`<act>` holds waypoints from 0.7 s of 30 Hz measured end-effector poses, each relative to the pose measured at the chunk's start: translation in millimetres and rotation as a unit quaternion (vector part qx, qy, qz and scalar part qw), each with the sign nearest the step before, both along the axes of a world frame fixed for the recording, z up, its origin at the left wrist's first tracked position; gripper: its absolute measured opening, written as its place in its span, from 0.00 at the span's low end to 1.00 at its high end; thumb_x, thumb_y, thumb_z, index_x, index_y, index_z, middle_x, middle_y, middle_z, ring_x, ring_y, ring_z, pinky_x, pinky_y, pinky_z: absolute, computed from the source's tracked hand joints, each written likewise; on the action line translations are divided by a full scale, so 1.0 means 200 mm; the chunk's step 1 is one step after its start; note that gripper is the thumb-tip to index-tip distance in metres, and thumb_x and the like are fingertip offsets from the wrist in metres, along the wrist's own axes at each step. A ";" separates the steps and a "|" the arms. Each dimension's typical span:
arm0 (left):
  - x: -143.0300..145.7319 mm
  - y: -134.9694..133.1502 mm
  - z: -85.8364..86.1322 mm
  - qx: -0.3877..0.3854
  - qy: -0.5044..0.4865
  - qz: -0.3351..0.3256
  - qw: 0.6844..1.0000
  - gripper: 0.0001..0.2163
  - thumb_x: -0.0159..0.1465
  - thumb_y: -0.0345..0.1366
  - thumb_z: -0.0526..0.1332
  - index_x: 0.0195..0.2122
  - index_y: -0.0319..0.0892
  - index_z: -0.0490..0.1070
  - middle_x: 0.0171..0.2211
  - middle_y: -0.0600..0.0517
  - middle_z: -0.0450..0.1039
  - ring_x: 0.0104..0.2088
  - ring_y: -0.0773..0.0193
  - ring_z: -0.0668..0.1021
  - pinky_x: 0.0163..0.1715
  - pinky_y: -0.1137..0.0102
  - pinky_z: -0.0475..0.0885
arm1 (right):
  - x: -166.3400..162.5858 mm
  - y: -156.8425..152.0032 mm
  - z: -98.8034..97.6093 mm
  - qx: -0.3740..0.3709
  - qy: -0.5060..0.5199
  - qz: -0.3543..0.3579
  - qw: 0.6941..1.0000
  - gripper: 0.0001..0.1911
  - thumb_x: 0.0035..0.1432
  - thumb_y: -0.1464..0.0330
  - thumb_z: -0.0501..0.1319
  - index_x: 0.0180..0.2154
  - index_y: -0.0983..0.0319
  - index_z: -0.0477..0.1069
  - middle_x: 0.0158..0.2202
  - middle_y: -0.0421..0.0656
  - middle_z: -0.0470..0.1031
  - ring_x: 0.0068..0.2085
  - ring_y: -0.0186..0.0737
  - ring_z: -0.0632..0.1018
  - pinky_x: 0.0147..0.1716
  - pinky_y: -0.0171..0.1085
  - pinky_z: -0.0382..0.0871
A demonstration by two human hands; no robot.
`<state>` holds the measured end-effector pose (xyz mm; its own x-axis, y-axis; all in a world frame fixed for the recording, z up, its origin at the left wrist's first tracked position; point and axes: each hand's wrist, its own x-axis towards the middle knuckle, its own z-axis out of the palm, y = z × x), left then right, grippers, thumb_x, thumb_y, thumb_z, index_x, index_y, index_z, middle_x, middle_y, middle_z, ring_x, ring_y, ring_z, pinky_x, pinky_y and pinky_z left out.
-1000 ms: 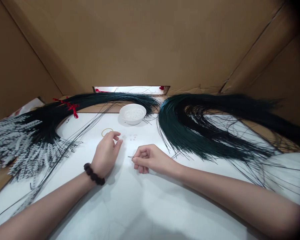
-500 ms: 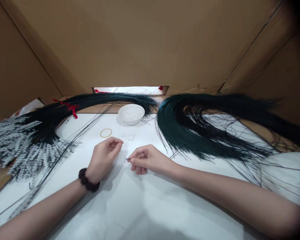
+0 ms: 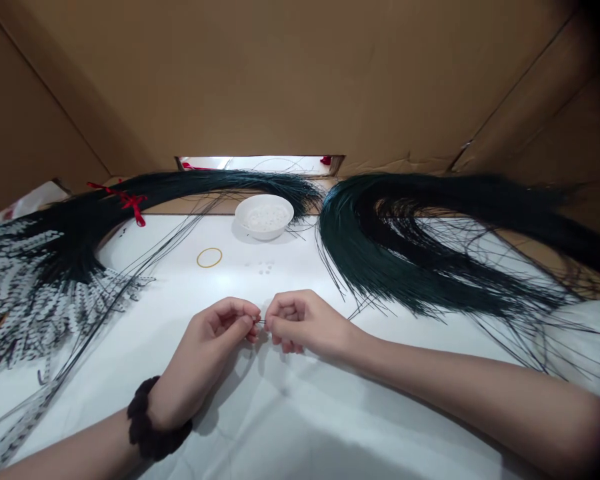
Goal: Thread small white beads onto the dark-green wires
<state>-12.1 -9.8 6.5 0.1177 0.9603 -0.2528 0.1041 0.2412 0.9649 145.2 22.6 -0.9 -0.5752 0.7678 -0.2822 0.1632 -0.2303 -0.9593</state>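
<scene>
My right hand (image 3: 305, 320) pinches a thin dark cord (image 3: 263, 322), whose short end crosses the small gap between my hands. At that end my left hand (image 3: 220, 333) is closed, thumb against fingertips; anything tiny in this pinch is too small to make out. A dark fluffy band (image 3: 153, 420) circles my left wrist. Beyond my hands, several small clear pieces (image 3: 265, 267) lie on the white surface. Behind them stands a white bowl (image 3: 264, 230) with more small clear pieces in it.
A yellow ring (image 3: 209, 258) lies left of the clear pieces. Dark cord bundles curve at left (image 3: 80, 240) and right (image 3: 350, 247); the left one has a red tie (image 3: 133, 200) and black-and-white beaded-looking ends (image 3: 25, 287). Cardboard walls (image 3: 260, 80) enclose the white surface (image 3: 280, 427).
My left hand has come down and right to meet the cord's end by my right hand's fingertips. The right hand has barely moved. The view has shifted slightly.
</scene>
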 end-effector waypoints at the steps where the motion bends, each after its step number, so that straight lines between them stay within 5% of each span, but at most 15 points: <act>1: 0.00 0.00 0.00 -0.005 -0.009 -0.002 1.000 0.04 0.57 0.34 0.56 0.30 0.40 0.68 0.23 0.55 0.68 0.27 0.68 0.70 0.30 0.73 0.64 | 0.00 0.00 0.00 0.000 0.000 -0.003 1.000 0.03 0.46 0.73 0.54 0.25 0.65 0.65 0.19 0.37 0.65 0.19 0.26 0.67 0.16 0.25 0.57; 21: 0.01 0.00 -0.01 -0.058 -0.097 -0.020 0.993 0.04 0.58 0.34 0.57 0.30 0.40 0.68 0.22 0.56 0.66 0.25 0.72 0.67 0.27 0.76 0.61 | -0.02 -0.01 0.01 0.003 0.038 -0.037 0.999 0.04 0.47 0.77 0.53 0.23 0.65 0.62 0.19 0.36 0.64 0.19 0.24 0.66 0.16 0.25 0.57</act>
<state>-10.5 -9.8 5.1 0.2115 0.9201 -0.3297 -0.0696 0.3506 0.9339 141.9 19.7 1.8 -0.5362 0.8109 -0.2343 0.0726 -0.2323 -0.9699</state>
